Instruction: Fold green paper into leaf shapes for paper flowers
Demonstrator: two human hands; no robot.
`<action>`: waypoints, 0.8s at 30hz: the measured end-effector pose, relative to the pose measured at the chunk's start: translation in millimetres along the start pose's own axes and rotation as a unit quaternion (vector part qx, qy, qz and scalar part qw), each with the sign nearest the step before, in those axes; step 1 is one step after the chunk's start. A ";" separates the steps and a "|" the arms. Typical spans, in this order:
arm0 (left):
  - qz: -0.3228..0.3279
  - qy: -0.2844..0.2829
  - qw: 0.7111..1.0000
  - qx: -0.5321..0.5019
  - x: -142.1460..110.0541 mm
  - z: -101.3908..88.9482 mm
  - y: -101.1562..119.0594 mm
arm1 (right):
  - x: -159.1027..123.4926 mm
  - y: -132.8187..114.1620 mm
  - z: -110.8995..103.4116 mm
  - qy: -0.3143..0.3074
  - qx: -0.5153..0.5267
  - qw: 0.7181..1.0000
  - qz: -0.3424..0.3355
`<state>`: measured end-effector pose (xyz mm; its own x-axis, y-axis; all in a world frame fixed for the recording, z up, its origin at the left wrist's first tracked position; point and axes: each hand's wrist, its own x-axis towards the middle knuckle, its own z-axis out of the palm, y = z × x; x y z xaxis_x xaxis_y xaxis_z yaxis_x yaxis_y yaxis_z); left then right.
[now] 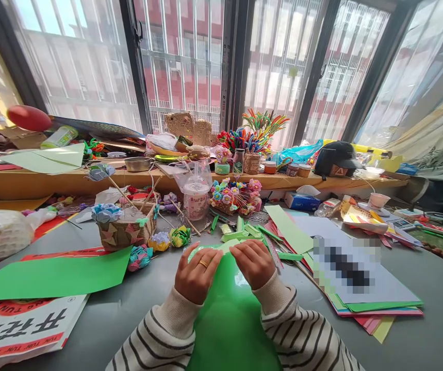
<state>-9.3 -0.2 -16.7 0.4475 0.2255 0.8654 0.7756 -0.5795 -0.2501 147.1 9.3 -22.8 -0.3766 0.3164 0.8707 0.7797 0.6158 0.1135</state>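
A bright green paper sheet (229,319) lies on the grey table (128,309) right in front of me. My left hand (197,273), with a gold ring on one finger, and my right hand (255,263) press side by side on the sheet's far edge. Both hands have their fingers curled down and pinch the folded-over strip of that edge. Both sleeves are cream with dark stripes.
A second green sheet (54,275) lies at the left over a red-and-white printed bag (20,322). A stack of coloured papers (360,288) lies at the right. Behind my hands are paper scraps (240,232), a basket of paper flowers (126,226), a plastic cup (196,198) and a cluttered sill.
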 end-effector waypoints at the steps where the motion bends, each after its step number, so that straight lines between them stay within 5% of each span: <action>1: -0.004 -0.001 1.000 0.007 0.4 -0.6 -1.0 | 0.2 2.4 -1.0 0.004 -0.003 1.000 0.009; 9: -0.020 0.010 0.999 0.037 -1.7 -1.9 -8.1 | -3.9 20.6 -7.3 0.065 -0.029 0.991 0.117; 15: 0.013 0.018 1.000 -0.019 -4.6 4.3 1.3 | 0.6 2.2 0.4 -0.021 0.051 0.998 0.008; 24: -0.012 0.019 1.000 -0.002 -4.1 2.8 -8.1 | -2.1 9.5 1.6 0.009 0.012 1.000 0.025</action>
<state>-16.2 5.7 -19.4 0.4113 0.2098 0.8870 0.7847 -0.5767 -0.2274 154.4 15.6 -24.3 -0.3289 0.3340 0.8833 0.7847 0.6171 0.0588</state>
